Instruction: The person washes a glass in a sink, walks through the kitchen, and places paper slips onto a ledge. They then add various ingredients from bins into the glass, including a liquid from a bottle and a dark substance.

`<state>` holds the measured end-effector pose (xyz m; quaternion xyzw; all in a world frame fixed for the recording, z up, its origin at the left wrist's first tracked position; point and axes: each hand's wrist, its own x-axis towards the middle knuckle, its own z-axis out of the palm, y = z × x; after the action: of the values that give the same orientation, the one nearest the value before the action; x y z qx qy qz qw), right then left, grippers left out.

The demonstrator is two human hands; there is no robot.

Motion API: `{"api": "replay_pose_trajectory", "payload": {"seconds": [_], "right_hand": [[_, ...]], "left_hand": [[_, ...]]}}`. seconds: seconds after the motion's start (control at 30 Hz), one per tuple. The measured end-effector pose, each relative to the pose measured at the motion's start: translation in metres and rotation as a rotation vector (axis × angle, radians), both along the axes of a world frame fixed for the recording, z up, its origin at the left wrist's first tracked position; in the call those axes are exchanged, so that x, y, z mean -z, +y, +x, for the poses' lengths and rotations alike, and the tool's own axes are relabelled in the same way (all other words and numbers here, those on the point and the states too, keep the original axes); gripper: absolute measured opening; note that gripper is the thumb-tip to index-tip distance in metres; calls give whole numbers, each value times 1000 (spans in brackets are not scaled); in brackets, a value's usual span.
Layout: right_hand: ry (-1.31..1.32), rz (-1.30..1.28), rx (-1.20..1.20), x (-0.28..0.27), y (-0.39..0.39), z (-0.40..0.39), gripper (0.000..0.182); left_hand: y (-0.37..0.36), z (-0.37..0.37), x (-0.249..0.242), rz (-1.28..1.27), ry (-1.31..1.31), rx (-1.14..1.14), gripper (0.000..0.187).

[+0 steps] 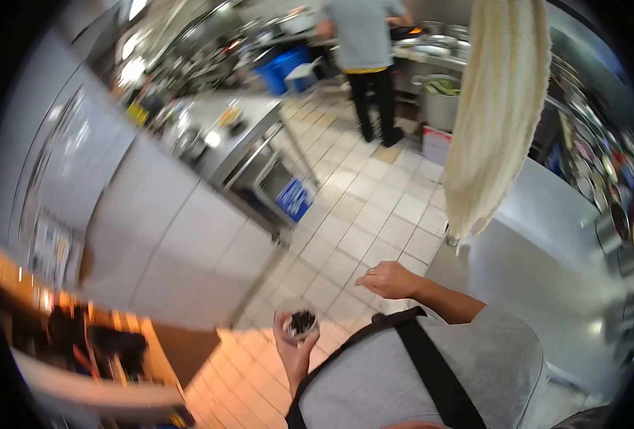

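My left hand (290, 344) is wrapped round a small clear cup (314, 330), held low in front of my body. Dark, loose bits (302, 322) fill the cup; their kind is too small to tell. On the other side, my right hand (390, 279) hangs in the air over the tiled floor, its fingers curled in and a ring on one finger. Nothing shows in that hand, and it touches nothing.
A striped cloth (495, 107) hangs at the right, above a steel counter (538, 264). Left stands a steel table (259, 114) with a blue-labelled bin (293, 199). A co-worker (365, 43) stands at the stove ahead. A white wall (181, 250) runs along my left.
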<state>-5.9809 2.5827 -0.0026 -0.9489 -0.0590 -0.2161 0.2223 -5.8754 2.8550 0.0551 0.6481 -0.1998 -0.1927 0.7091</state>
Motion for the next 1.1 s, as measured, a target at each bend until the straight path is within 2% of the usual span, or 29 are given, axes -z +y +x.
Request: {"api": "replay_pose_trajectory", "payload": {"seconds": [0.07,0.13,0.2,0.23,0.3,0.4,0.47,0.5,0.6,0.63,0.87,1.1], "right_hand": [[-41,3,63,-5,-18,32,18],[-90,17,119,-16,-33,50,18],[-151,28,201,-26,-44,59,17],[-175,11,258,-26,-45,59,16],[-140,-48,452,-32,-50,56,14],[-52,-59,725,-40,-40,40,13],[-22,-46,888,-48,-30,42,13],[-26,-43,965,-50,-22,47,12],[-95,-68,1149,-54,-2,64,12],[-125,-86,1197,-55,5,71,12],[-29,-91,1389,-67,55,116,13],[-13,-122,1401,-63,83,159,17]], "left_hand": [[-12,47,20,49,-19,101,83],[-36,77,17,115,40,140,85],[-64,118,42,74,114,281,87],[-79,138,54,135,127,285,88],[-119,187,100,87,-41,527,73],[-193,233,122,14,-23,843,73],[-231,233,66,1,-134,1062,77],[-262,264,89,-9,-394,1158,87],[-289,261,20,73,-43,1391,89],[-297,262,17,47,-51,1437,89],[-289,271,-20,-31,-72,1590,89],[-268,286,-44,-200,-136,1678,89]]}}
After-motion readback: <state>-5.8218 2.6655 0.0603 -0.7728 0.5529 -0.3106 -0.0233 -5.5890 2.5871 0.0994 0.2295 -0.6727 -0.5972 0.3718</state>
